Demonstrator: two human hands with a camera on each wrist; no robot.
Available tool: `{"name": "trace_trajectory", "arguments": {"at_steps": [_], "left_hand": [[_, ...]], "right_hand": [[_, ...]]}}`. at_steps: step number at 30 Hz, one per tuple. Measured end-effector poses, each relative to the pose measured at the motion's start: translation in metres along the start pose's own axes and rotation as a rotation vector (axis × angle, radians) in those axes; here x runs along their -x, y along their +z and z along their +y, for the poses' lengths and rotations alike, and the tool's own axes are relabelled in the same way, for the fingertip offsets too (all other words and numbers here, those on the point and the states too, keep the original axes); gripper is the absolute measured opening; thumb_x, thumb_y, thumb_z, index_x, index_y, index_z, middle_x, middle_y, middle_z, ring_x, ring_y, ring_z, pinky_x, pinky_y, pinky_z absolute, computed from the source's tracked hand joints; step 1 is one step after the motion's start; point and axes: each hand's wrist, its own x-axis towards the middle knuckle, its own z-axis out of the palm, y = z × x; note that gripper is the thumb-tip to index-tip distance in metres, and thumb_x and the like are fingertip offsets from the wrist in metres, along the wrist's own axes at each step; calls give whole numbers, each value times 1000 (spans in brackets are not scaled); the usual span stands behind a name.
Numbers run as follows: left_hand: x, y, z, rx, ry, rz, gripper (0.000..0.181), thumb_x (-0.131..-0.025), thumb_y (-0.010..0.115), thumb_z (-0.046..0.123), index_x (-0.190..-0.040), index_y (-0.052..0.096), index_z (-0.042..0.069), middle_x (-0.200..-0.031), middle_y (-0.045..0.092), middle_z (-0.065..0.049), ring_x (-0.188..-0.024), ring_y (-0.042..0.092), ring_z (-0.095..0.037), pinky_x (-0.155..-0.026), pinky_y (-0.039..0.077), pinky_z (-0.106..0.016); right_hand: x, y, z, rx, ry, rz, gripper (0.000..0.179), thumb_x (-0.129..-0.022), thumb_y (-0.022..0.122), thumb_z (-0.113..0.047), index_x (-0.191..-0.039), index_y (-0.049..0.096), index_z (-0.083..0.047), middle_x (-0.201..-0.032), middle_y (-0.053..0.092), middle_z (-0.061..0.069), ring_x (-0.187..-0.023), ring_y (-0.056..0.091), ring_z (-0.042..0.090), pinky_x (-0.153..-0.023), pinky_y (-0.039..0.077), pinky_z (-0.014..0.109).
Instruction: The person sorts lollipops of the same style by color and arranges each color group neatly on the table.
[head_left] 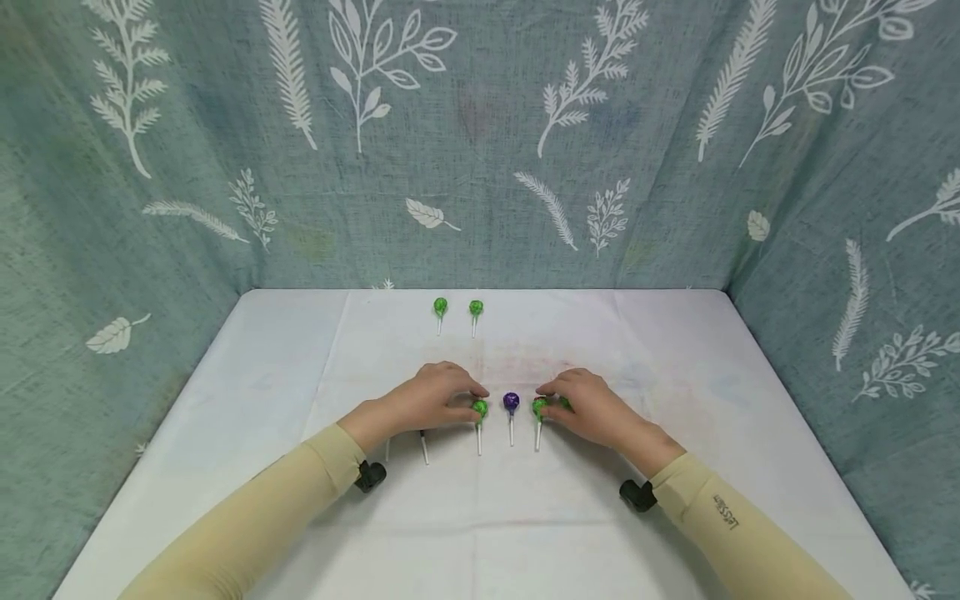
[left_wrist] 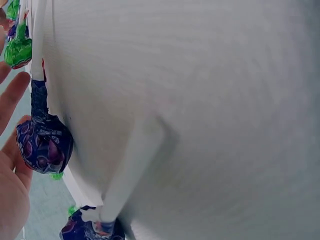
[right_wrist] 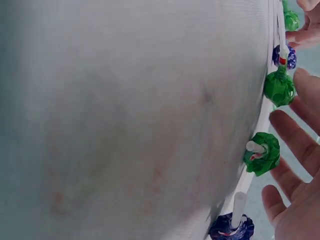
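Fingers of my left hand (head_left: 427,402) pinch one green lollipop (head_left: 482,406); my right hand (head_left: 592,406) pinches another green lollipop (head_left: 538,405). I should press lightly, clearing the purple lollipop (head_left: 511,402) between.

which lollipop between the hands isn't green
The purple lollipop in the middle; the green lollipops flanking it are by the left hand and right hand.

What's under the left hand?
In the head view, two white sticks poke out from beneath the left hand, which covers their tops. The left wrist view shows two purple-wrapped lollipops there; their undersides are hidden.
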Motion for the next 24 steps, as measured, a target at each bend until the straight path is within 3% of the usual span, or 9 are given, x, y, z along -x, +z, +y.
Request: {"name": "trace_trajectory", "arguments": {"at_steps": [10,24], "left_hand": [[-1,2,2,-57,-3,-2,33,-79,62,50,-109,63,36,-103,57,25,-109,44,-10,-94,29,-42],[-6,-3,5,-31,3,-1,23,-82,63,42,-105,63,36,-97,57,27,-106,44,-9,-94,29,-42]], "right_hand": [[1,1,-1,27,-36,7,22,-84,64,-32,-105,66,-25,-97,60,-11,-106,50,18,-92,37,42],[1,3,2,33,-10,3,21,-83,65,-32,-104,66,-26,-97,61,-14,-105,50,15,-90,39,38]]}}
